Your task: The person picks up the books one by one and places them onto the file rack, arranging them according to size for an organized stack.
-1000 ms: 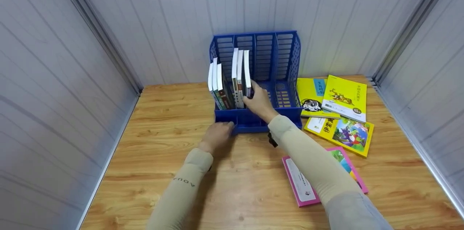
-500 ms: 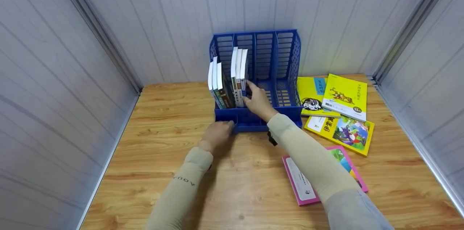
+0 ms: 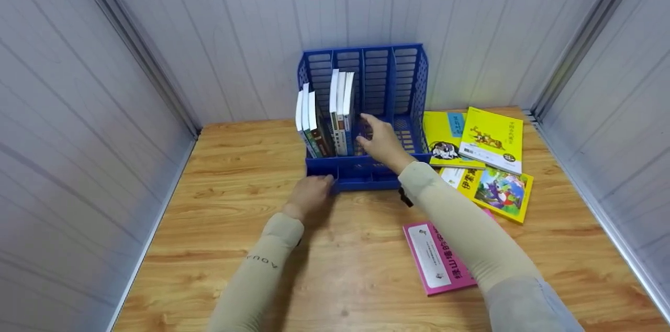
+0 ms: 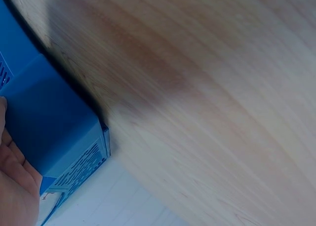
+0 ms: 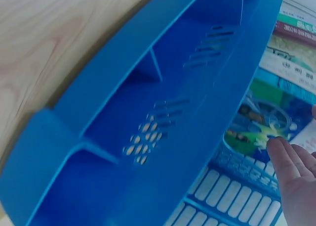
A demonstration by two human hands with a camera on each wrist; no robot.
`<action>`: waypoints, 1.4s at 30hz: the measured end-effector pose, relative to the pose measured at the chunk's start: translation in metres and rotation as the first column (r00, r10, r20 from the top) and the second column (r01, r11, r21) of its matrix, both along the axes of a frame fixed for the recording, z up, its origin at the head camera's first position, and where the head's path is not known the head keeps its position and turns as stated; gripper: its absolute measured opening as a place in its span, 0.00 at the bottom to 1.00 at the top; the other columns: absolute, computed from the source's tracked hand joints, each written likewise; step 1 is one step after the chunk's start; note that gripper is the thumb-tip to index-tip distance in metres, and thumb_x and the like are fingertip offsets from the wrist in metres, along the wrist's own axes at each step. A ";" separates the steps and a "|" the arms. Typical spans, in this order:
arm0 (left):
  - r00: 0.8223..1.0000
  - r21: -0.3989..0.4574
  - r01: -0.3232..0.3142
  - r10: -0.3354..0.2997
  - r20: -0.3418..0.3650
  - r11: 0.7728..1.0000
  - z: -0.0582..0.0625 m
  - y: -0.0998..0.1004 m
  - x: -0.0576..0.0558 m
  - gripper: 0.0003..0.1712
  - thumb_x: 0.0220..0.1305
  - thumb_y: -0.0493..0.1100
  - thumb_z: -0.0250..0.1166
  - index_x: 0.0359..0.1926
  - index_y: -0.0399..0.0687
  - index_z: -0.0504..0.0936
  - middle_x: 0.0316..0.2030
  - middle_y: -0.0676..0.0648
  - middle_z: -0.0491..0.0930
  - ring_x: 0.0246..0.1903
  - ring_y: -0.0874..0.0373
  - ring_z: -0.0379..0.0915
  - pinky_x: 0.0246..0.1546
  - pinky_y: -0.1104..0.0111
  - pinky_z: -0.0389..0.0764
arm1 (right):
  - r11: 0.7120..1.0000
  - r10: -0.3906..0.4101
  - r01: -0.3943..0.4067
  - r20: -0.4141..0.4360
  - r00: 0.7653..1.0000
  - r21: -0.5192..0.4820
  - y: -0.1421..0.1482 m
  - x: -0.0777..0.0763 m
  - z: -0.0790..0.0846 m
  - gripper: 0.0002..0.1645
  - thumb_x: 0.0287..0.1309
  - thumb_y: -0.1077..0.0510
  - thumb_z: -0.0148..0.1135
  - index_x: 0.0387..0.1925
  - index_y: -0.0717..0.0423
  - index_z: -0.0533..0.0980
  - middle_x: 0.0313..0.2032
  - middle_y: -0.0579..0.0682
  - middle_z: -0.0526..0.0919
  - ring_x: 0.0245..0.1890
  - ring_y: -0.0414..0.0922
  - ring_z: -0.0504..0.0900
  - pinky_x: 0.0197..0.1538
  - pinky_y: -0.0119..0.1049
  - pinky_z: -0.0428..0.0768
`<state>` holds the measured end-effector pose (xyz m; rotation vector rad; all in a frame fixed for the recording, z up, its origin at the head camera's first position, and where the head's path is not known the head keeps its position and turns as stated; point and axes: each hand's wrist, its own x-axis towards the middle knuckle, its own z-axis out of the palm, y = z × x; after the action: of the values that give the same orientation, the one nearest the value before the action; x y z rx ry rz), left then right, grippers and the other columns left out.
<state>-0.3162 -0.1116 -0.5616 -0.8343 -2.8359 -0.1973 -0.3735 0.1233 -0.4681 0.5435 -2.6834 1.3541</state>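
Observation:
The blue book rack [image 3: 366, 184] with upright dividers stands against the back wall. In the head view, my left hand [image 3: 310, 195] grips the front left edge of its low tray; the left wrist view shows thumb and fingers at the blue panel [image 4: 54, 117]. Three books [image 3: 313, 125] stand in the leftmost compartment, leaning slightly. Another three books [image 3: 341, 112] stand close together in the second. Just right of these, my right hand [image 3: 386, 144] is held with thumb and fingers spread, holding nothing. Beside it, the right wrist view shows a colourful book cover [image 5: 264, 110].
Right of the rack, several yellow books overlap on the wooden table [image 3: 345, 274], among them a tiger-covered one [image 3: 492, 138] and a fable book [image 3: 502, 193]. A pink book [image 3: 434, 258] lies nearer, partly under my right forearm. Panelled walls enclose the table.
The rightmost book in the second compartment has tipped left against its neighbours. My right hand has let go of it and drawn back to the right. My left hand stays at the tray.

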 end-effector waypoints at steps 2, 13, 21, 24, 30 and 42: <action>1.000 0.003 -0.007 0.007 0.012 1.000 0.001 -0.001 0.000 0.08 0.81 0.37 0.58 0.47 0.39 0.83 0.36 0.40 0.88 0.36 0.42 0.87 0.40 0.50 0.89 | 1.000 0.007 -0.007 -0.002 1.000 -0.005 0.007 0.002 0.002 0.38 0.74 0.65 0.65 0.80 0.65 0.64 0.73 0.67 0.76 0.72 0.61 0.78 0.73 0.55 0.78; 0.999 0.029 0.020 -0.019 -0.047 0.999 -0.002 -0.007 0.001 0.10 0.82 0.36 0.55 0.45 0.37 0.83 0.33 0.38 0.88 0.34 0.40 0.87 0.37 0.47 0.88 | 0.997 0.015 -0.013 -0.019 1.000 0.071 0.051 0.015 0.006 0.34 0.73 0.65 0.67 0.76 0.67 0.70 0.67 0.67 0.81 0.63 0.63 0.85 0.67 0.56 0.84; 1.000 0.031 0.004 -0.003 -0.031 0.999 -0.001 -0.008 0.000 0.10 0.82 0.37 0.55 0.44 0.38 0.82 0.33 0.38 0.88 0.34 0.39 0.87 0.37 0.46 0.88 | 0.992 0.007 -0.017 0.079 0.997 0.129 0.084 0.028 0.008 0.29 0.74 0.61 0.67 0.72 0.64 0.74 0.63 0.65 0.85 0.62 0.61 0.85 0.69 0.57 0.82; 1.000 0.047 0.000 0.001 -0.023 0.999 0.000 -0.007 0.000 0.11 0.84 0.37 0.54 0.45 0.37 0.82 0.34 0.37 0.87 0.35 0.38 0.87 0.38 0.45 0.87 | 0.985 0.016 -0.032 0.096 0.995 0.171 0.098 0.033 0.006 0.29 0.74 0.60 0.68 0.71 0.65 0.75 0.63 0.66 0.85 0.62 0.62 0.85 0.68 0.59 0.82; 1.000 0.059 0.001 0.001 -0.032 0.998 0.001 -0.005 0.002 0.12 0.84 0.37 0.54 0.45 0.36 0.81 0.33 0.36 0.87 0.34 0.38 0.87 0.37 0.45 0.87 | 0.966 0.022 -0.061 0.154 0.988 0.253 0.124 0.040 -0.003 0.26 0.74 0.60 0.68 0.67 0.67 0.78 0.61 0.68 0.85 0.62 0.63 0.84 0.68 0.61 0.81; 0.998 0.047 0.015 -0.012 -0.064 0.999 -0.004 0.000 0.002 0.12 0.85 0.39 0.54 0.43 0.39 0.80 0.32 0.39 0.87 0.33 0.39 0.86 0.35 0.47 0.87 | 0.882 0.096 -0.218 0.294 0.951 0.417 0.165 0.060 -0.033 0.23 0.67 0.54 0.76 0.55 0.67 0.85 0.48 0.61 0.90 0.48 0.54 0.86 0.57 0.56 0.86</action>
<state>-0.3145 -0.1118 -0.5657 -0.8343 -2.7559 -0.2344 -0.3140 0.2882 -0.5009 0.6743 -3.2641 0.8809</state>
